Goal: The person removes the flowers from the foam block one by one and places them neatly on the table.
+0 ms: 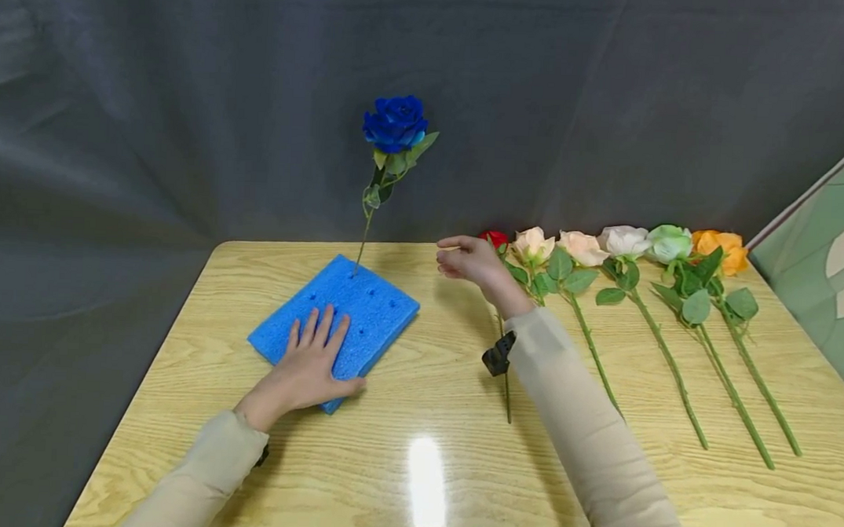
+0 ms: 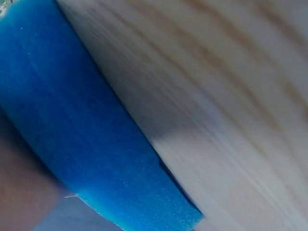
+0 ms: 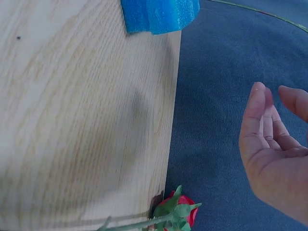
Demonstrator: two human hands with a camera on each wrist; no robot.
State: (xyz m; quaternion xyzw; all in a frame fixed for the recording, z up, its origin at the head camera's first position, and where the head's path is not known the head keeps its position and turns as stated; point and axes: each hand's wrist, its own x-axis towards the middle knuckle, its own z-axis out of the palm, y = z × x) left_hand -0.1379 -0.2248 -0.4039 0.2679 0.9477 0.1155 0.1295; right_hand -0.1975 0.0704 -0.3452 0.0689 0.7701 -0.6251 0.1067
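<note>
A blue foam block (image 1: 352, 308) with several small holes lies on the table, and my left hand (image 1: 311, 369) rests flat on its near part with fingers spread. In the left wrist view the foam's side (image 2: 96, 125) fills much of the picture. A blue rose (image 1: 396, 125) stands nearly upright, its thin stem in a hole near the block's far corner. My right hand (image 1: 474, 266) hovers to the right of the block, holding nothing, its fingers loosely bent, as the right wrist view also shows. Just beside it lies a red rose (image 1: 494, 239), partly hidden behind the right arm.
To the right lie more roses in a row: two pale peach (image 1: 533, 246), a white (image 1: 625, 241), a green (image 1: 669, 244) and an orange rose (image 1: 721, 250), stems toward me. A dark curtain (image 1: 272, 131) hangs behind the table's far edge; a green panel (image 1: 832, 258) stands at right.
</note>
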